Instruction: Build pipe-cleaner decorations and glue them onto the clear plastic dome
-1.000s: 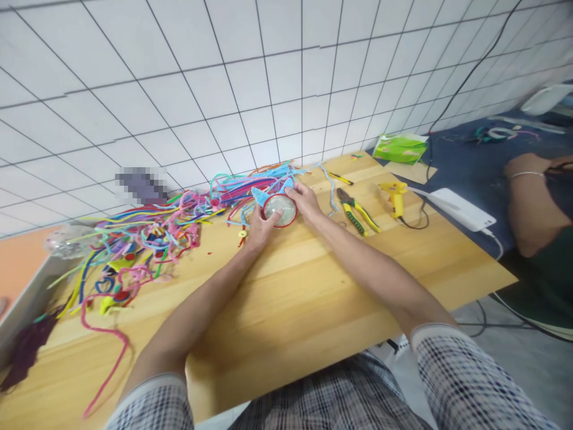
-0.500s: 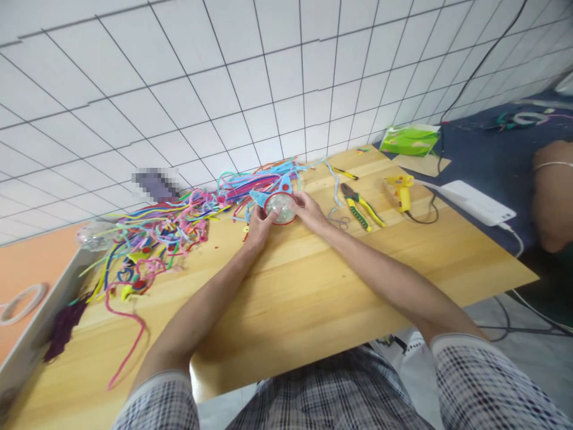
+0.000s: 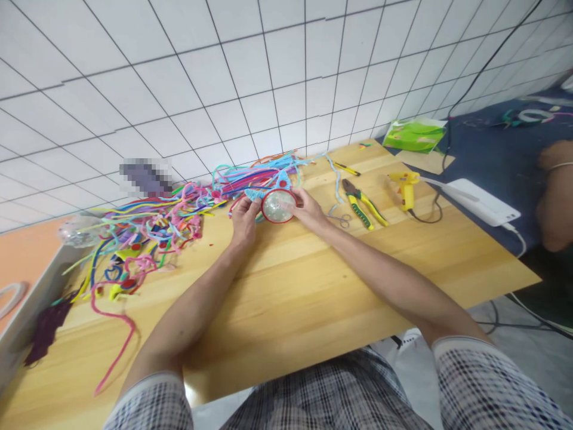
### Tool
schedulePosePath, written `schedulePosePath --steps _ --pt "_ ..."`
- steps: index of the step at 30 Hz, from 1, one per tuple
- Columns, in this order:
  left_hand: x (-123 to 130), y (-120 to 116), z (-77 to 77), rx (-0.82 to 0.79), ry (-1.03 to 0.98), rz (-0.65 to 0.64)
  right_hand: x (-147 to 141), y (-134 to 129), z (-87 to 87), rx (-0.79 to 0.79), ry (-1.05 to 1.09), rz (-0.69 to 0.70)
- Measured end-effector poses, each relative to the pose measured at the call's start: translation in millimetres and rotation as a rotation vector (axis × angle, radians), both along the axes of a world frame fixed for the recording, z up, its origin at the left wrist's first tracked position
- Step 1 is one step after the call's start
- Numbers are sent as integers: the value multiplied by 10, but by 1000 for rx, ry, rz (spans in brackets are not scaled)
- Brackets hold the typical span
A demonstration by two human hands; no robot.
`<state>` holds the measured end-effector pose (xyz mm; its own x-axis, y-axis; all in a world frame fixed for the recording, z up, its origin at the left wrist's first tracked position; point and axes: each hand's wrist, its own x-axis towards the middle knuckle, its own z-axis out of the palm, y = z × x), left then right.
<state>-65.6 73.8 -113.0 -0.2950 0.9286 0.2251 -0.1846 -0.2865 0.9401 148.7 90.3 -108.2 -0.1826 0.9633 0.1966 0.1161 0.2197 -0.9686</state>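
From my remote seat, the biggest thing in the head view is the white tiled wall [image 3: 201,89], with the wooden desk [image 3: 313,280] reaching from it toward the wearer. A heap of fuzzy coloured stems [image 3: 179,224] sprawls along the desk's far left part, one loose pink stem [image 3: 120,346] trailing toward the near edge. At the right edge I see part of another person's arm [image 3: 557,197], well apart from the work.

Next down in size come the wearer's hands. The right hand [image 3: 310,210] grasps the right edge of the red-rimmed clear piece [image 3: 278,206], its thumb reaching over the face. The left hand [image 3: 245,218] has its fingertips drawn together by the left blue point [image 3: 253,194]; whether they pinch it or only touch it, I can't tell.

The relation I'd judge to matter: the clear piece sits between the hands, left of the right one and right of the left one. The right is nearer, on the rim itself. Being round, the piece offers me no clear long axis; the left point and the right blue point [image 3: 282,180] stand at its wall-facing side.

Right of the hands lie the pliers [image 3: 358,210], the yellow glue gun [image 3: 406,190] and, smallest, the scissors [image 3: 344,221].
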Motion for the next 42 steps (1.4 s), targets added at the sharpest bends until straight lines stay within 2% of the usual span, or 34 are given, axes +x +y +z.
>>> schedulePosePath --steps 9,13,17,23,27,32,37,40,42 --pt "-5 66 -42 14 78 -35 -11 -29 -10 -18 52 -35" --pt "-2 12 -52 17 112 4 -14 -36 -36 5 59 -26" --pt "-15 -59 -43 55 121 50 49 -2 -10 24 154 -68" --pt "-60 -102 -42 60 174 53 441 221 256 135 275 -294" --pt "-42 -110 -51 69 201 80 644 273 461 153 327 -325" --pt "1 -137 -8 107 243 95 657 31 519 128 278 -289" --pt "41 -272 86 170 339 106 715 -333 354 105 109 -265" --pt "119 -444 133 232 616 -24 741 -504 252 63 11 -248" --pt "195 -559 147 309 835 -213 723 -587 211 47 -36 -205"
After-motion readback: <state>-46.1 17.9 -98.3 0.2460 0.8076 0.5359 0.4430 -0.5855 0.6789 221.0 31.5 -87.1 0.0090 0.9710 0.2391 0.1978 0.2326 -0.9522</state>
